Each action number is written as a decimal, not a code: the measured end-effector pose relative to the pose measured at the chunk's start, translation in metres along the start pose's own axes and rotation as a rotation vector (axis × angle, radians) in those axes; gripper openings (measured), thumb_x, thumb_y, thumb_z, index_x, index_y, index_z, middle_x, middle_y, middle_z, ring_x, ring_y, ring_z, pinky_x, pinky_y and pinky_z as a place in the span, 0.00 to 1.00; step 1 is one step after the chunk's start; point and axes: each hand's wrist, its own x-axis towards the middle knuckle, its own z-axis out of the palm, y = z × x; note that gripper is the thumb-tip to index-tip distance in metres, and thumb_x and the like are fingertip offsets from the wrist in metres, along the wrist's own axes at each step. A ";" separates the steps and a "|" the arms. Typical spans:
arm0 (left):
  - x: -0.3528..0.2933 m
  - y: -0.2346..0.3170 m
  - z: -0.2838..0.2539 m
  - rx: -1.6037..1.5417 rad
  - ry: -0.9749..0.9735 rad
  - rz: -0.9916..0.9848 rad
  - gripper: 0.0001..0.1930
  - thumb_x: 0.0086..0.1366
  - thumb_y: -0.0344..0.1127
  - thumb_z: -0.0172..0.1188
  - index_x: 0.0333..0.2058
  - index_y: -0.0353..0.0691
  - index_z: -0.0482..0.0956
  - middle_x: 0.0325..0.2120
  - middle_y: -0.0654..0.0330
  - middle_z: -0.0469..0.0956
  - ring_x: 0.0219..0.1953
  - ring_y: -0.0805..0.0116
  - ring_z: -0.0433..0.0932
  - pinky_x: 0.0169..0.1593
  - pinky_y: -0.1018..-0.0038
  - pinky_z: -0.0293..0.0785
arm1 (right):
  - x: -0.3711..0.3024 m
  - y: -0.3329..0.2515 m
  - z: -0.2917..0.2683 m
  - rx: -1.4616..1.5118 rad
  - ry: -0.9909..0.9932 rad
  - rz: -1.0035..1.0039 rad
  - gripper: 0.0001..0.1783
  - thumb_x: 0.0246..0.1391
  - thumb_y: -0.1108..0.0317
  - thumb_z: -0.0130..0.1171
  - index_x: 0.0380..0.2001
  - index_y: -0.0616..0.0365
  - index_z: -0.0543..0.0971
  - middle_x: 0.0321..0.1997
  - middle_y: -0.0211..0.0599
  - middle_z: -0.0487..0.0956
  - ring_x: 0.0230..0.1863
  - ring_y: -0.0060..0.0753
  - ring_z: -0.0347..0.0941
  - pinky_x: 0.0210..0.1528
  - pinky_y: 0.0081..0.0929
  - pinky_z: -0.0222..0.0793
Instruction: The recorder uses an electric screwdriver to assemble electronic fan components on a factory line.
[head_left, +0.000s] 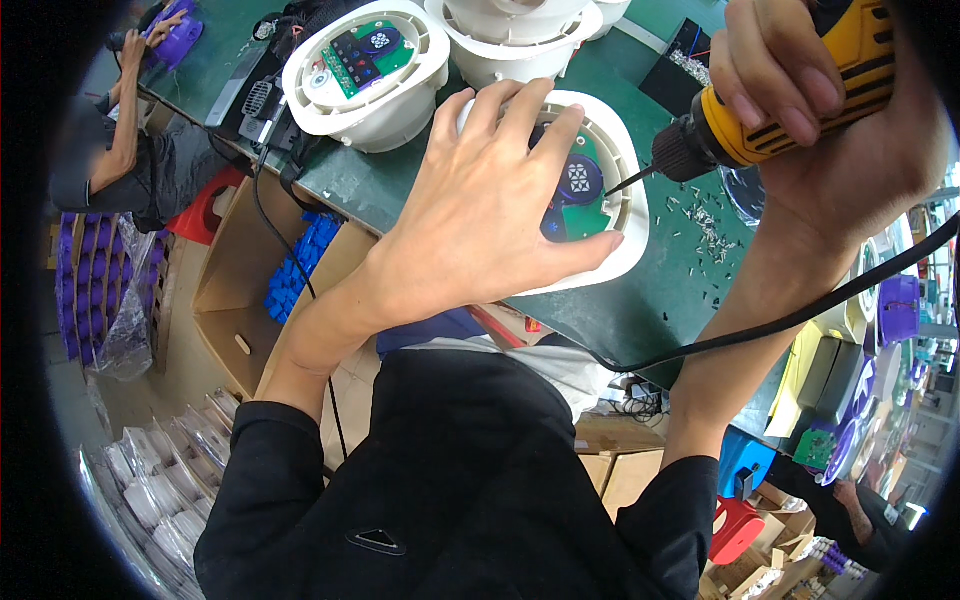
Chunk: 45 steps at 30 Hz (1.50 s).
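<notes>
Evidently steadied: white housing (630,230) directly beneath left hand (485,215), whose fingers spread across it, thumb near rim. Right hand (835,165), housing's right side, clenched around yellow drill (732,128).

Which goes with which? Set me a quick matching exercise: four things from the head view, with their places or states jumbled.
1. left hand
2. yellow-and-black drill
3. loose small parts
4. blue pieces

A. inside an open cardboard box
B. scattered on the green tabletop
C. held in the right hand
D. spread over a white housing

Pairs: 1-D, 2-C, 3-B, 4-A.
</notes>
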 end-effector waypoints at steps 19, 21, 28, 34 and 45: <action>0.018 -0.028 -0.002 -0.271 -0.013 0.152 0.25 0.58 0.45 0.72 0.51 0.37 0.82 0.59 0.49 0.73 0.64 0.47 0.69 0.66 0.56 0.66 | 0.006 -0.007 0.018 -0.041 0.084 -0.050 0.28 0.66 0.39 0.52 0.36 0.58 0.73 0.09 0.20 0.62 0.06 0.16 0.61 0.09 0.17 0.65; 0.025 -0.031 -0.007 -0.467 -0.078 0.188 0.16 0.58 0.37 0.71 0.44 0.38 0.86 0.56 0.52 0.77 0.61 0.50 0.73 0.64 0.61 0.69 | 0.005 -0.006 0.018 -0.043 0.099 -0.051 0.28 0.66 0.39 0.52 0.36 0.58 0.73 0.09 0.20 0.62 0.06 0.16 0.61 0.09 0.17 0.65; 0.050 -0.029 -0.011 -0.419 -0.265 0.328 0.10 0.61 0.37 0.67 0.38 0.38 0.87 0.47 0.57 0.79 0.54 0.56 0.75 0.60 0.64 0.71 | 0.000 -0.011 0.008 -0.048 0.147 -0.062 0.28 0.66 0.40 0.53 0.36 0.58 0.73 0.09 0.20 0.62 0.06 0.16 0.61 0.09 0.17 0.65; 0.061 -0.025 -0.009 -0.342 -0.282 0.474 0.08 0.63 0.34 0.67 0.35 0.34 0.83 0.40 0.55 0.78 0.48 0.54 0.77 0.53 0.62 0.74 | -0.004 -0.001 -0.020 -0.048 0.205 -0.058 0.28 0.65 0.40 0.53 0.36 0.58 0.73 0.09 0.20 0.62 0.06 0.16 0.61 0.09 0.17 0.65; 0.073 -0.002 -0.013 -0.217 0.009 0.438 0.15 0.69 0.39 0.63 0.48 0.36 0.82 0.52 0.49 0.78 0.54 0.53 0.79 0.54 0.64 0.76 | -0.024 0.016 -0.107 0.029 0.233 -0.073 0.27 0.65 0.40 0.54 0.36 0.58 0.73 0.10 0.20 0.63 0.07 0.16 0.61 0.09 0.17 0.66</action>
